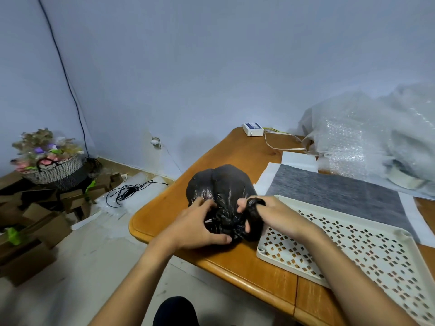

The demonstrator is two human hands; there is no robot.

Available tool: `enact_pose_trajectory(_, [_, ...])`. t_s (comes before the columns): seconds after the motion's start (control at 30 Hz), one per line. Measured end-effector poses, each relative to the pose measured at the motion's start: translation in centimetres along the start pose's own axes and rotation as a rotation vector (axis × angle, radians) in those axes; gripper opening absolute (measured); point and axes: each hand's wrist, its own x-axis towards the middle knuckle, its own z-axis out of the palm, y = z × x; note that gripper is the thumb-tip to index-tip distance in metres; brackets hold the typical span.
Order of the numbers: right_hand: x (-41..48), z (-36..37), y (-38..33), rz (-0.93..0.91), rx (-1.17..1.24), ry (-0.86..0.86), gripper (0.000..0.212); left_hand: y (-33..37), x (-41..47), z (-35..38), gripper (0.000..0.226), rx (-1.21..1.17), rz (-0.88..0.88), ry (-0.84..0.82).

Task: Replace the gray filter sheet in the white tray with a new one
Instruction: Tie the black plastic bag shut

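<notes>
Bending over the bench (169, 208) corner, the person grips a black bag (221, 182). The left hand (195, 227) holds it with fingers (199, 203) spread and curled. The right hand (275, 215) pinches its twisted strip, looped round one finger. The white tray (353, 243) lies just beside the bag, and the gray sheet (334, 191) lies behind the tray.

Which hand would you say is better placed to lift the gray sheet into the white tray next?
Probably the right hand: it sits at a corner of the white tray, with the gray sheet just behind. The left hand grips the black bag on the far side. Both must release first.
</notes>
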Motion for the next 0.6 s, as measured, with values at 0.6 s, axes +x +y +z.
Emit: enact_pose_trajectory(0.6, [3.8, 1.9, 3.0, -0.079, -0.201, 0.081, 0.053, -5.5, 9.5, 1.1, 0.11, -0.094, -0.023, 0.262])
